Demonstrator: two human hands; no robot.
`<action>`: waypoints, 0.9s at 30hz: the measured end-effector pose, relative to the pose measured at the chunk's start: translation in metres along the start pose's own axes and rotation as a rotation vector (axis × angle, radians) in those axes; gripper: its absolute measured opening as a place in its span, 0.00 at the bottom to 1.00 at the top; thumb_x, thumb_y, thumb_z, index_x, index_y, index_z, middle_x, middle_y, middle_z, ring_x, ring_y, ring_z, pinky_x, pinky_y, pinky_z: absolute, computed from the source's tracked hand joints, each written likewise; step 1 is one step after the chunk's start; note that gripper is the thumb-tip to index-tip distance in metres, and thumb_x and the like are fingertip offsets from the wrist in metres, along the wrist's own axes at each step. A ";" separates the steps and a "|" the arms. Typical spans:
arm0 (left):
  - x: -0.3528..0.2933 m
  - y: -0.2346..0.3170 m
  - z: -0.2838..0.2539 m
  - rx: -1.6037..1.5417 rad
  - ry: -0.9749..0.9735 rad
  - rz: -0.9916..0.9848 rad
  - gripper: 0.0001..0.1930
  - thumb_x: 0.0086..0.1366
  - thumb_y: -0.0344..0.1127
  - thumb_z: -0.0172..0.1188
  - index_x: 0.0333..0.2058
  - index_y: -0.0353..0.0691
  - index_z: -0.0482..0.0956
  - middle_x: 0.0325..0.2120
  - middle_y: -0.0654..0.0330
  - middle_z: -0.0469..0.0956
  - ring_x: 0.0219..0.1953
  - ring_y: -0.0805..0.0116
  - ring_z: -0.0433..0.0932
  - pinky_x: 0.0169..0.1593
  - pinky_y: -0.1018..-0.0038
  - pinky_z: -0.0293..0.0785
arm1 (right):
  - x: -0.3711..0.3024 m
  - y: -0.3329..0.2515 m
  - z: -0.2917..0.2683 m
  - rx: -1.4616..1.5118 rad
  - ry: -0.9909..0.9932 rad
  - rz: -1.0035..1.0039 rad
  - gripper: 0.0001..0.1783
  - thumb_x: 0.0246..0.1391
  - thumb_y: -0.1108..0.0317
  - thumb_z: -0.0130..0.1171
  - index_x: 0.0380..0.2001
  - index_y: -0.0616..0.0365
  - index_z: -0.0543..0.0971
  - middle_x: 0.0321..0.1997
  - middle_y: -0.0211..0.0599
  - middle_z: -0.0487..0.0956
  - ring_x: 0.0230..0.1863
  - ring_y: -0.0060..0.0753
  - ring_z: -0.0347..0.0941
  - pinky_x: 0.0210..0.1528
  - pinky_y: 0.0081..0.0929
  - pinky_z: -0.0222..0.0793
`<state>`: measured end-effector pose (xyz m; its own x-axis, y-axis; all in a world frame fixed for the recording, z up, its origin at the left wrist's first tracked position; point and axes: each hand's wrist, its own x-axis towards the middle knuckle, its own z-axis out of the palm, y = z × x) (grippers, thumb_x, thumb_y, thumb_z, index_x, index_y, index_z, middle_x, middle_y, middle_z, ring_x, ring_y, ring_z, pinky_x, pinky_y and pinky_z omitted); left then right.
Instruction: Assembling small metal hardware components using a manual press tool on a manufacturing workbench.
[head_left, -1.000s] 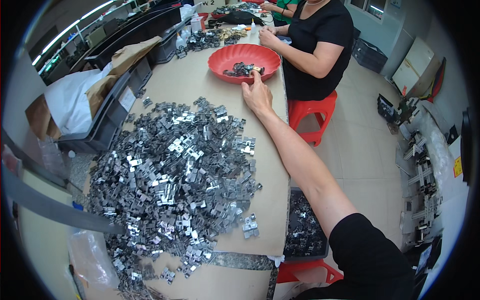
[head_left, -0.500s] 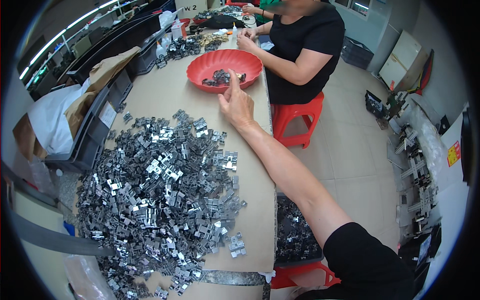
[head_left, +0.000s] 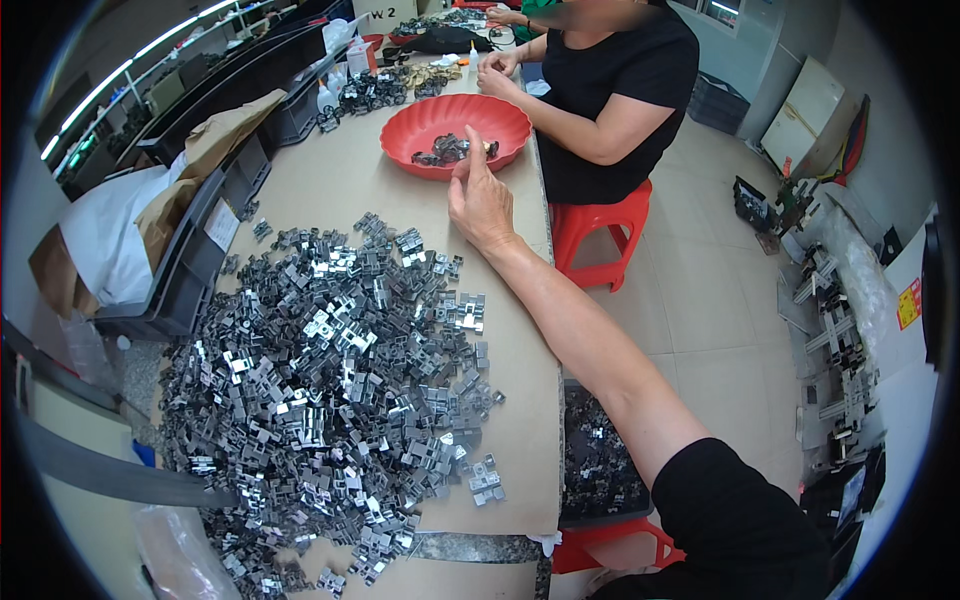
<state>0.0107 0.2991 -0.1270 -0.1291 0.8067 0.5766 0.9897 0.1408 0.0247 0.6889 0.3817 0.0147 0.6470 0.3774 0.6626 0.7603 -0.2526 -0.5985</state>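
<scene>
My right hand [head_left: 483, 203] reaches out to the near rim of a red scalloped bowl [head_left: 400, 135]. Its index finger stretches up over the rim, and the thumb stands apart from it; the other fingers are partly hidden. No object shows between finger and thumb, and whether the hand touches the bowl is hard to tell. Inside the bowl lies a small heap of dark and shiny metal parts [head_left: 440, 150]. On the table nearer to me spreads a large pile of small silvery metal clips [head_left: 330, 390]. My left hand is out of view.
Grey bins [head_left: 190, 280] with paper and plastic line the table's left side. A co-worker in black [head_left: 620, 90] sits on a red stool [head_left: 598, 235] at the far right. A tray of dark parts [head_left: 600, 460] sits below the table's right edge. More parts [head_left: 372, 92] lie beyond the bowl.
The whole view has shifted slightly. Against the bowl, my right hand has moved only a little, rightward and with the fingertip a bit higher. The pile looks unchanged.
</scene>
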 end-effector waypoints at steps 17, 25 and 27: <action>0.012 0.009 0.023 -0.124 -0.053 -0.023 0.23 0.61 0.49 0.54 0.46 0.34 0.74 0.48 0.44 0.72 0.52 0.46 0.69 0.54 0.56 0.65 | -0.002 0.003 0.005 0.020 -0.035 0.004 0.31 0.46 0.75 0.48 0.56 0.52 0.57 0.31 0.42 0.76 0.34 0.51 0.74 0.38 0.43 0.68; 0.023 0.007 0.029 -0.175 -0.055 -0.043 0.23 0.61 0.48 0.54 0.47 0.34 0.73 0.48 0.44 0.72 0.52 0.47 0.69 0.54 0.57 0.65 | -0.003 0.008 0.007 0.009 -0.043 -0.043 0.28 0.45 0.75 0.48 0.53 0.53 0.60 0.30 0.42 0.75 0.35 0.50 0.74 0.39 0.43 0.67; 0.024 0.005 0.029 -0.184 -0.056 -0.049 0.23 0.61 0.48 0.54 0.47 0.34 0.73 0.48 0.44 0.72 0.52 0.47 0.69 0.54 0.57 0.65 | -0.003 0.006 0.006 0.018 -0.045 -0.038 0.27 0.45 0.75 0.48 0.52 0.53 0.60 0.30 0.43 0.76 0.35 0.50 0.74 0.39 0.43 0.67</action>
<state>0.0104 0.3355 -0.1364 -0.1758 0.8331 0.5245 0.9760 0.0778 0.2036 0.6914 0.3845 0.0063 0.6137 0.4262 0.6646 0.7831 -0.2214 -0.5812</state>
